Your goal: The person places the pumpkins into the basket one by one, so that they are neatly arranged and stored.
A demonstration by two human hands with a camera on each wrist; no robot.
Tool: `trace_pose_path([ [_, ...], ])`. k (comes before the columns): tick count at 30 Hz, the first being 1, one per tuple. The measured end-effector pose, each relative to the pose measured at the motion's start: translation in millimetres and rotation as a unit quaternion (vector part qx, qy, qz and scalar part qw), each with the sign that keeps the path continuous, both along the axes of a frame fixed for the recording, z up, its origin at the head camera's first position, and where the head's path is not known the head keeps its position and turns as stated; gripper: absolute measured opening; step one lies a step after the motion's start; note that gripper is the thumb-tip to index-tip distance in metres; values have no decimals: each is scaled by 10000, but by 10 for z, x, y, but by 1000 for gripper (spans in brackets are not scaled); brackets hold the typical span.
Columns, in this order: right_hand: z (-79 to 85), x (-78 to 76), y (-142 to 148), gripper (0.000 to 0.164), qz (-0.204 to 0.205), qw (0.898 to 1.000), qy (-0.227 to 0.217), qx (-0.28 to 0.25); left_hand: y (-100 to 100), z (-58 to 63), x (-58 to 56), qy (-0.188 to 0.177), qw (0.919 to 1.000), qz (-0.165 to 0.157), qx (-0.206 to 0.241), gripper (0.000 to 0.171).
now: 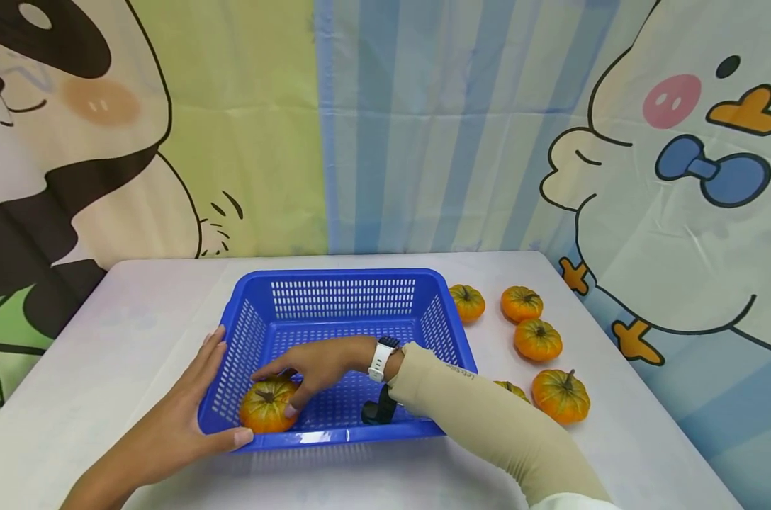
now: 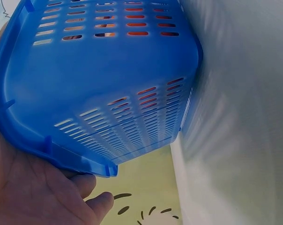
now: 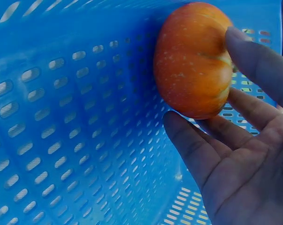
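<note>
A small orange pumpkin with green streaks sits in the front left corner of a blue plastic basket. My right hand reaches into the basket and holds this pumpkin between thumb and fingers. In the right wrist view, the thumb lies on the stem side of the pumpkin, the fingers along its edge. Outside the basket's front left corner, my left hand rests against the rim. Its fingers are extended along the left side, with the thumb on the front edge. The left wrist view shows the palm beside the rim.
Several more pumpkins lie right of the basket on the white table, among them one by the rim and a larger one. My right forearm partly covers another pumpkin. A printed curtain hangs behind the table.
</note>
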State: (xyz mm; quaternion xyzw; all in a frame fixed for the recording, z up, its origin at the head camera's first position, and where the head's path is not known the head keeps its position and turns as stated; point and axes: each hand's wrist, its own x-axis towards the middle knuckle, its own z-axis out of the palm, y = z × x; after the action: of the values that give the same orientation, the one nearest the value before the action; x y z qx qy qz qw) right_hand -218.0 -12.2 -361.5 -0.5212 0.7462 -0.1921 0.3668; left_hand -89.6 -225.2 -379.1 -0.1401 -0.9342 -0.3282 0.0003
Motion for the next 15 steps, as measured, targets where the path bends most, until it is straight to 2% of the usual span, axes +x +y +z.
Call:
trace_pose_path([
  [3,-2,3,1,70,-76,10000,33,40,-1,-11,15,-52,10000,11,41,117],
  [9,27,-3,18,69,-277,9995,123,32,2,0,30,-41,9998,64,-156,117],
  [15,83,-49,44,59,-113,9994,152,-284,2,5,14,11,9997,53,-224,118],
])
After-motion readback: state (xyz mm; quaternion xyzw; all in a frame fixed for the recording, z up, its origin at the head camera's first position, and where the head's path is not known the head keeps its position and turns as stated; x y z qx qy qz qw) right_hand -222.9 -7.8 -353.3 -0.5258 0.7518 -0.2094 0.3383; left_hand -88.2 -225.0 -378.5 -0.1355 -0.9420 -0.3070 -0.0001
